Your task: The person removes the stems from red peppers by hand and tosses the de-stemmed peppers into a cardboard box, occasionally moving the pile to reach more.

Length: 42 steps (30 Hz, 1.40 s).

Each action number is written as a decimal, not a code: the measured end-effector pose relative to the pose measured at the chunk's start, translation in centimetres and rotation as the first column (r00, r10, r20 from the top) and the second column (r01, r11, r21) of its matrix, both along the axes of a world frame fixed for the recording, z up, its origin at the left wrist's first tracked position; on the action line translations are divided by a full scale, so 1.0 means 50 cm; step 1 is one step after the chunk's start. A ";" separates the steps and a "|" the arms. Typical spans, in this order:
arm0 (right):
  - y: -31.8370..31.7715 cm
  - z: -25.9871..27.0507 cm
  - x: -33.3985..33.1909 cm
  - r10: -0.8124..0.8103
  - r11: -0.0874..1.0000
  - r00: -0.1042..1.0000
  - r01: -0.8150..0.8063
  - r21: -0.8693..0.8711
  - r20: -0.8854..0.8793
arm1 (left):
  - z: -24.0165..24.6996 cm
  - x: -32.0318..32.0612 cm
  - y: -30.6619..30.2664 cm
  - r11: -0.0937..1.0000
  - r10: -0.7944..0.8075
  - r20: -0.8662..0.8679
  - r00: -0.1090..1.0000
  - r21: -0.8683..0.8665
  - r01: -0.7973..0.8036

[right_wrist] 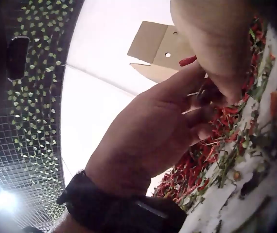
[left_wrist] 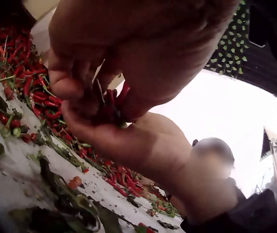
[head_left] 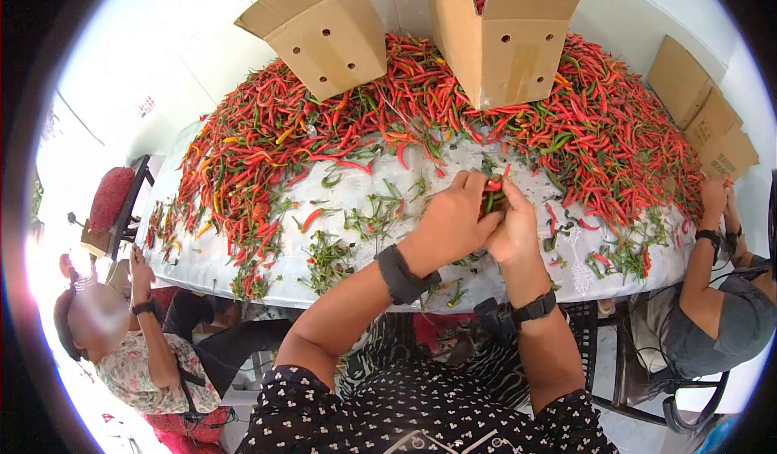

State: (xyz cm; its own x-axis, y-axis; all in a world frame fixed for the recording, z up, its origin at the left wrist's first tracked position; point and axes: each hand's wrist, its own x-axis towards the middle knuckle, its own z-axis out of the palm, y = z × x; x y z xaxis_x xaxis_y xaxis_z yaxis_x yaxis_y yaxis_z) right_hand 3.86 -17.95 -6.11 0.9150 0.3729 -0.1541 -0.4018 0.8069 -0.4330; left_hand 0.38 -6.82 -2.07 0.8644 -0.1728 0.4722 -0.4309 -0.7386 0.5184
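Note:
Both hands meet above the white tabletop. My left hand [head_left: 455, 218] has its fingers bent over the palm side of my right hand [head_left: 516, 226], pinching at a red chili [head_left: 492, 185]. The right hand's fingers curl round several chilies, and one red tip pokes out above them. In the left wrist view, dark red chilies [left_wrist: 112, 99] show between my left hand [left_wrist: 143, 43] and my right hand [left_wrist: 124, 145]. In the right wrist view, a red chili [right_wrist: 187, 61] sticks out between my left hand [right_wrist: 143, 131] and right hand [right_wrist: 214, 39]; the fingertips are partly hidden.
A long heap of red chilies [head_left: 615, 122] curves along the back of the table. Two cardboard boxes [head_left: 332, 45] [head_left: 522, 57] stand in it. Green stems [head_left: 328, 260] lie in small piles nearer the front edge. One person [head_left: 162, 357] sits at left, another [head_left: 724, 316] at right.

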 end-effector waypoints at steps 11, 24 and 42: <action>0.007 0.009 -0.010 0.058 0.992 0.997 -0.063 0.108 0.046 | -0.022 0.013 -0.009 0.900 -0.002 0.095 0.995 0.434 -0.040; -0.031 -0.006 0.014 -0.191 0.981 0.980 0.189 -0.040 -0.057 | 0.211 0.077 0.273 0.499 0.217 0.656 0.723 0.562 -0.659; -0.031 -0.004 0.020 -0.032 0.995 0.996 0.040 -0.095 0.088 | 0.201 0.002 0.351 0.858 0.008 0.079 0.997 0.511 -0.048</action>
